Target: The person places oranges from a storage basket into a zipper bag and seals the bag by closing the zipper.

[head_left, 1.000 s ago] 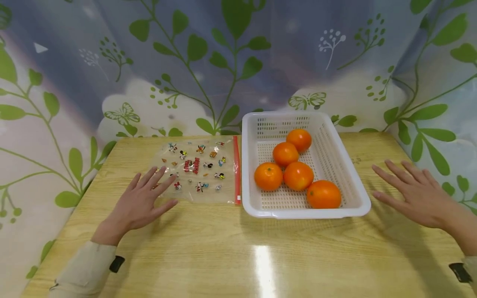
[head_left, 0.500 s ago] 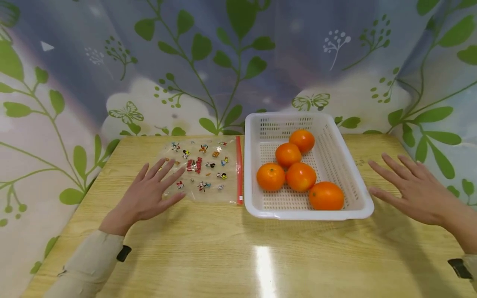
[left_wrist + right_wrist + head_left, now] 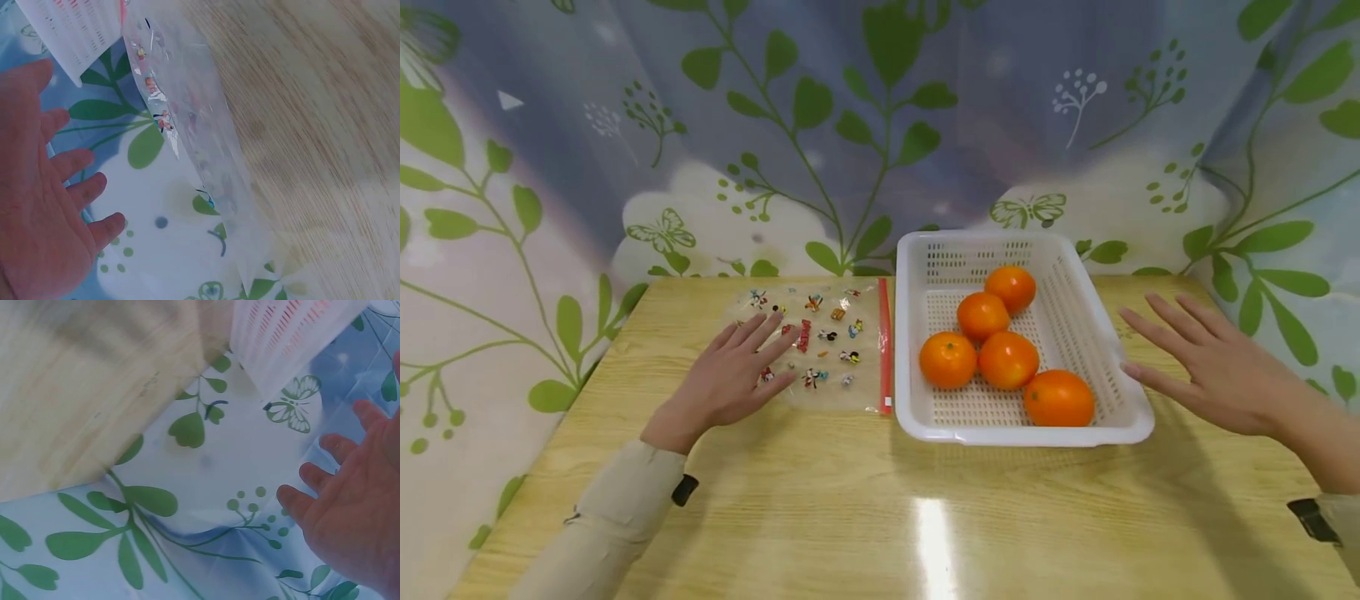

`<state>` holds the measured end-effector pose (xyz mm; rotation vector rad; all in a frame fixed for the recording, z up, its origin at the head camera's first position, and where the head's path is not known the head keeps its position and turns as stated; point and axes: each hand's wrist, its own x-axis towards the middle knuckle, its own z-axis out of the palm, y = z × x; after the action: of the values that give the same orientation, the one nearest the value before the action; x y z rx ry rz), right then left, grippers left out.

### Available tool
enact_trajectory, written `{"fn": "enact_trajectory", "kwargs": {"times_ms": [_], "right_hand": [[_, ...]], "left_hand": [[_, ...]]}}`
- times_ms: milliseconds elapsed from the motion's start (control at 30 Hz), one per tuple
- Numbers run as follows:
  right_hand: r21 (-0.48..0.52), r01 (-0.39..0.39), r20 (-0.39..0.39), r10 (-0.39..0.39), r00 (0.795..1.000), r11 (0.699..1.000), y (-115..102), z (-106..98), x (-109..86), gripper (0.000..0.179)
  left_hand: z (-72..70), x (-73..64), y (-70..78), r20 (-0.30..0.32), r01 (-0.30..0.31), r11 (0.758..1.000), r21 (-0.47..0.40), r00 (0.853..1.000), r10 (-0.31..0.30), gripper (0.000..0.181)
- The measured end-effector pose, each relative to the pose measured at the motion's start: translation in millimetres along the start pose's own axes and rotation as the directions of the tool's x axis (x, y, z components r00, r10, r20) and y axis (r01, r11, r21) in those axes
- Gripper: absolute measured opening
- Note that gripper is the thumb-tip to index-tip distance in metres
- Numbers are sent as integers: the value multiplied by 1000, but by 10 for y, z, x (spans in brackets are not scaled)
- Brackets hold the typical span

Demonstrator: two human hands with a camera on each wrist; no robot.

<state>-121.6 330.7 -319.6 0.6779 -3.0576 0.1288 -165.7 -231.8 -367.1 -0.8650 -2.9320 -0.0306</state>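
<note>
A patterned curtain with green leaves hangs behind a pale wooden table. At left, a person's light sleeve with a black band leads to the left hand. Its fingers are straight and spread, holding nothing. It seems to hover over the clear plastic bag, hiding part of its left side and its cartoon print. The bag lies flat, and a red strip runs along its right edge. Just beside that strip stands a white slotted basket with five orange fruits inside. At right, the right hand is spread wide and holds nothing; its thumb tip overlaps the basket's right rim from above, but whether they touch is unclear.

The head view shows the backs of both hands; the left wrist view shows the left palm with the bag apart from it, and the right wrist view shows the right palm and orange colour through the basket's slots.

Compared with a second ago, the left hand is farther right over the bag, and the right hand is nearer the basket. Bag, basket and fruits lie as before.
</note>
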Motion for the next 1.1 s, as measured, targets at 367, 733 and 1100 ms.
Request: {"fn": "enact_trajectory", "kwargs": {"times_ms": [367,733,1100], "right_hand": [[44,39,31,-40,999,998,-96,-218,304,72],[-19,72,90,-70,993,997,-352,-384,523,71],[21,117,122,-119,985,993,-517,-413,893,70]], "left_hand": [[-8,344,72,1,-30,1000,-5,1000,30,62],[-57,772,293,41,-85,996,-6,996,85,61],[28,1008,341,38,-68,997,34,997,67,60]]}}
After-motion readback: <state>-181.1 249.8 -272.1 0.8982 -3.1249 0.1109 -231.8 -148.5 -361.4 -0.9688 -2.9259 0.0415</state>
